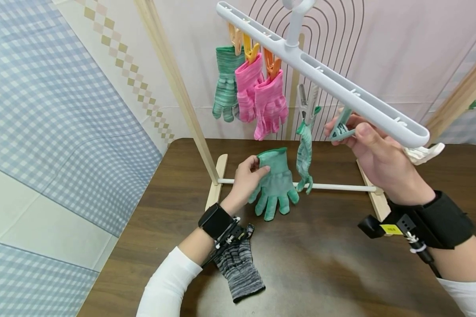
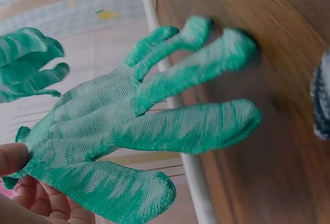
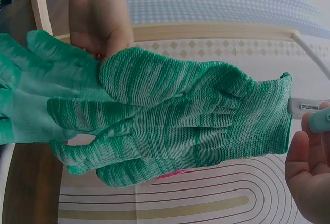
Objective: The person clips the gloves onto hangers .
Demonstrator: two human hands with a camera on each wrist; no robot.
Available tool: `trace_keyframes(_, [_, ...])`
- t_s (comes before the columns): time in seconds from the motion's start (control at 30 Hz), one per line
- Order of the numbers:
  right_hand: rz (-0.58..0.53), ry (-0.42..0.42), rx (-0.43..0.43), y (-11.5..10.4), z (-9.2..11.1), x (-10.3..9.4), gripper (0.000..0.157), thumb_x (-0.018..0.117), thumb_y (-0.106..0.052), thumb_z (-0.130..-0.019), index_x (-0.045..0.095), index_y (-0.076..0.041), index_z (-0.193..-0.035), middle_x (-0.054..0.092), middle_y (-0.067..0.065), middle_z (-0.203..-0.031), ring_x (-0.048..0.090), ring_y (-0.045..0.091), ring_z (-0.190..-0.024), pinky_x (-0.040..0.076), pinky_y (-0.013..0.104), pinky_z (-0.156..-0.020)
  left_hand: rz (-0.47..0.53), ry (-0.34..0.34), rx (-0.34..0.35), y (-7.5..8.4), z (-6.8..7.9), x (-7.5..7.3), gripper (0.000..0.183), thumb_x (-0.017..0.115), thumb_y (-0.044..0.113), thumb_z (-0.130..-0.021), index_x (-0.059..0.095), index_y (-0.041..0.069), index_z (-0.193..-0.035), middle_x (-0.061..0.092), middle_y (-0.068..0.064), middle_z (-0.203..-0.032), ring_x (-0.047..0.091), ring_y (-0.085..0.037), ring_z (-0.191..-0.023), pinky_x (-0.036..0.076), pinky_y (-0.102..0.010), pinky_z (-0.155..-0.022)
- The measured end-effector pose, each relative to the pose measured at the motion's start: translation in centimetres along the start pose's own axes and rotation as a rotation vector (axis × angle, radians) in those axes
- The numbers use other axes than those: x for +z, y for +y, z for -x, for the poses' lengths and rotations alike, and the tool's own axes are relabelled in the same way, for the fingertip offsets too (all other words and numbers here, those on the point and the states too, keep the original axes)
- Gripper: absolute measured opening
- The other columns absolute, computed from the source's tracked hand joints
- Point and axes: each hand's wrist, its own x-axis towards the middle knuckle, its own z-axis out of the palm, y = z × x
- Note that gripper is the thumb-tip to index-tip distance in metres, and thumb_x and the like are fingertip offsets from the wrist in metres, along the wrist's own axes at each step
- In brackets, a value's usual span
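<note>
My left hand (image 1: 243, 180) pinches the cuff of a green knit glove (image 1: 277, 182), whose fingers point down just above the table. With thumb and fingertips, my right hand (image 1: 384, 158) grips a teal clothespin (image 1: 342, 127) under the right half of the white hanger (image 1: 329, 81). Between the hands, a grey clothespin (image 1: 307, 103) holds another green striped glove (image 1: 304, 152), seen edge-on from the head and broadside in the right wrist view. In the left wrist view, the held green glove (image 2: 93, 105) spreads its fingers; the thumb presses near its cuff.
Farther left on the hanger hang a green glove (image 1: 224, 83) and two pink gloves (image 1: 270, 105) from yellow and orange clothespins. A dark grey glove (image 1: 242, 268) lies on the brown table (image 1: 313, 268) beneath my left wrist. Wooden posts (image 1: 178, 88) and a white crossbar (image 1: 337, 187) frame the rack.
</note>
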Motion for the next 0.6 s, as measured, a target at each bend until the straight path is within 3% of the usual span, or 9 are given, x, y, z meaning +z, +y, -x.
trace_keyframes(0.6, [0.003, 0.004, 0.004, -0.1, 0.0, 0.1, 0.046, 0.054, -0.006, -0.085, 0.039, 0.003, -0.127, 0.061, 0.016, -0.097, 0.053, 0.023, -0.091, 0.044, 0.029, -0.075, 0.015, 0.02, 0.121, 2.2, 2.9, -0.6, 0.011, 0.057, 0.011, -0.083, 0.047, 0.006, -0.081, 0.039, 0.001, -0.066, 0.036, -0.011, -0.06, 0.032, -0.021, -0.057])
